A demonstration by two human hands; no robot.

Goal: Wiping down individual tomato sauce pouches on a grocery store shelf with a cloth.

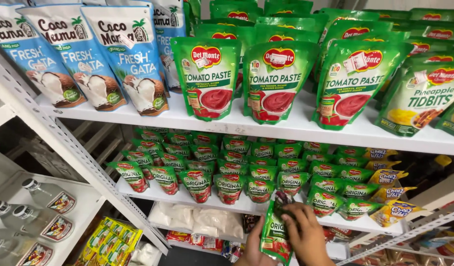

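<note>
Both my hands are at the bottom of the view, in front of the middle shelf (158, 193). My left hand (253, 246) and my right hand (305, 231) hold one small green sauce pouch (275, 235) with a red picture, upright, just below the front row. My right hand's fingers lie across the pouch's top right. Several rows of the same green sauce pouches (230, 187) stand on that shelf above my hands.
The upper white shelf (296, 129) carries large green tomato paste pouches (209, 76), blue coconut pouches (122, 56) at left and pineapple pouches (418, 96) at right. Yellow cheese spread pouches (391, 193) sit right of the sauce. Clear bottles (45, 197) lie lower left; white bags (197, 219) below.
</note>
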